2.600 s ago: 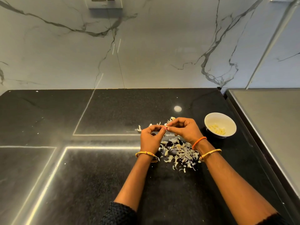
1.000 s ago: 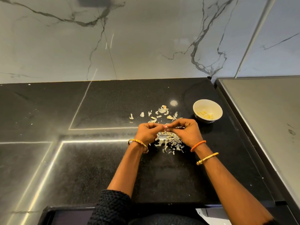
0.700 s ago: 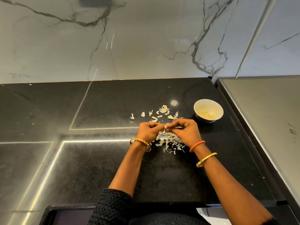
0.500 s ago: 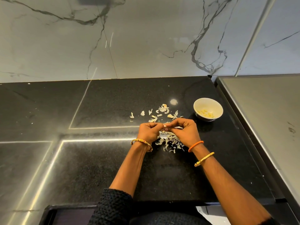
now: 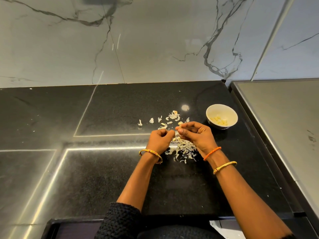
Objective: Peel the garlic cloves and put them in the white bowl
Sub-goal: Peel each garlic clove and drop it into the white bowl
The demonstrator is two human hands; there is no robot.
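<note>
Right hand [image 5: 196, 135] pinches a garlic clove [image 5: 180, 127], mostly hidden by fingers; left hand [image 5: 159, 139] curled, its hold unclear, above peels [image 5: 183, 149].

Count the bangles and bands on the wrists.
3. One gold bangle is on the left wrist; an orange braided band and a second gold bangle are on the right wrist. The sleeves may hide more.

Right hand [image 5: 196, 135] pinches a garlic clove [image 5: 180, 127] at thumb and fingertips, above the heap of skins [image 5: 183, 149] on the black tabletop [image 5: 103, 169]. Left hand [image 5: 159, 140] just beside it, fingers curled; contents not discernible. White bowl [image 5: 221, 116], right of the hands, holds peeled cloves [image 5: 219, 120].
</note>
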